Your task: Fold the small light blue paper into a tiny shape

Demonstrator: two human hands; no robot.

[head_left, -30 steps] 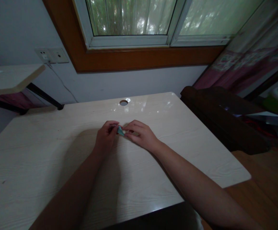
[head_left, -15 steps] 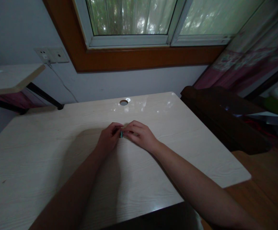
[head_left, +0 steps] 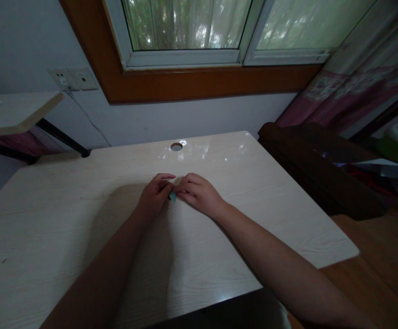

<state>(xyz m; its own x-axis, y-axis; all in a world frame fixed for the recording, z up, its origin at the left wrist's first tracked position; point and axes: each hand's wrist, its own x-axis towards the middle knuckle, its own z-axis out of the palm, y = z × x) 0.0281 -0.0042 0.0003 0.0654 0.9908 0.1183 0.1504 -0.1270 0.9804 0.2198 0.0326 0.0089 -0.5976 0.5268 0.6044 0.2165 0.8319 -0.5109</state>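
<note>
My left hand (head_left: pixel 153 196) and my right hand (head_left: pixel 201 194) meet over the middle of a pale wooden desk (head_left: pixel 65 214). Between their fingertips is a small teal folded piece of paper (head_left: pixel 173 196). Both hands pinch it, with fingers curled and pressed together. Only a small corner of the paper shows below the fingertips; the rest is hidden by the fingers. Both forearms reach in from the bottom edge of the view.
A round cable hole (head_left: pixel 176 146) sits near the desk's far edge. A dark wooden chair (head_left: pixel 315 169) stands to the right. A second desk top (head_left: pixel 13 112) juts in at the left, under wall sockets (head_left: pixel 72 79). A window (head_left: pixel 185 27) is above.
The teal paper has turned in my fingers: less of it shows now, and it peeks out lower between the hands. Both hands have stayed in place on the desk.
</note>
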